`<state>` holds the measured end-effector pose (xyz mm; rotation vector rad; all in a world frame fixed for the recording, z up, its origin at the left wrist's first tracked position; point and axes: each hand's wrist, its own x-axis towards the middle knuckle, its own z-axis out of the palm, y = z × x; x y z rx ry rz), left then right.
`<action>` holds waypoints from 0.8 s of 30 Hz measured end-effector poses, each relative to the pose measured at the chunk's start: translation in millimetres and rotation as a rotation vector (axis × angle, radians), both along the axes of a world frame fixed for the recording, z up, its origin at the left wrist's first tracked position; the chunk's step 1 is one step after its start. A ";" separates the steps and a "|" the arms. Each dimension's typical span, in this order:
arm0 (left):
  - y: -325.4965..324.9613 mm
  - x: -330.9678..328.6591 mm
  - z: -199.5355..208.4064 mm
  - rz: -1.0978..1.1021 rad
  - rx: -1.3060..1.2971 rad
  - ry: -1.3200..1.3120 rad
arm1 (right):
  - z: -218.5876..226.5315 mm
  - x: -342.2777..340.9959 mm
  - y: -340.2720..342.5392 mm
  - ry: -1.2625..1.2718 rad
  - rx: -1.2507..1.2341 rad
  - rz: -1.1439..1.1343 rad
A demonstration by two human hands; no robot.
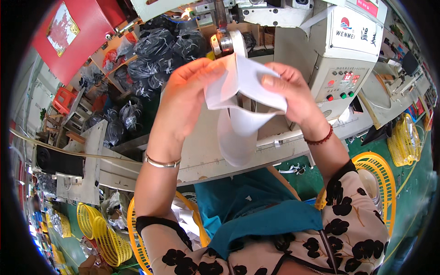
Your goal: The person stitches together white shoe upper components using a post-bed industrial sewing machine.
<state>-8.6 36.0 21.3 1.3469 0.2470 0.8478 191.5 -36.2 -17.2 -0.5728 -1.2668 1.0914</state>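
Both hands hold up a white piece of soft sheet material (256, 82), which looks like a shoe upper. A seam runs down its middle, and a curved flap of it hangs below, over the machine table. My left hand (190, 89) pinches its left side, thumb on top. The right side is gripped by my right hand (293, 91), thumb across the face. The top of the seam is close to a metal roller (224, 43) and a pale post (239, 43) of the machine; whether they touch, I cannot tell. Orange light falls on the left part.
A machine control box (341, 78) with buttons stands on the right. The machine's worktable (201, 172) has a ruled front edge. Yellow baskets (376, 167) flank me, the left one holding white pieces. Black plastic bags (153, 46) are piled behind. A red panel (68, 36) hangs upper left.
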 end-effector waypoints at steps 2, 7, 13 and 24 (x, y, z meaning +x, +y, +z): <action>7.9 5.6 11.5 0.074 0.007 -0.001 | 8.3 6.6 15.8 0.063 -0.020 -0.095; 30.3 7.9 14.2 0.161 0.028 0.010 | 18.2 9.9 40.8 0.136 -0.014 -0.144; 39.3 8.3 9.3 0.149 0.063 -0.055 | 30.3 5.0 42.4 0.147 -0.024 -0.137; 50.6 13.7 15.5 0.234 -0.023 -0.041 | 35.4 2.3 63.6 0.339 -0.198 -0.053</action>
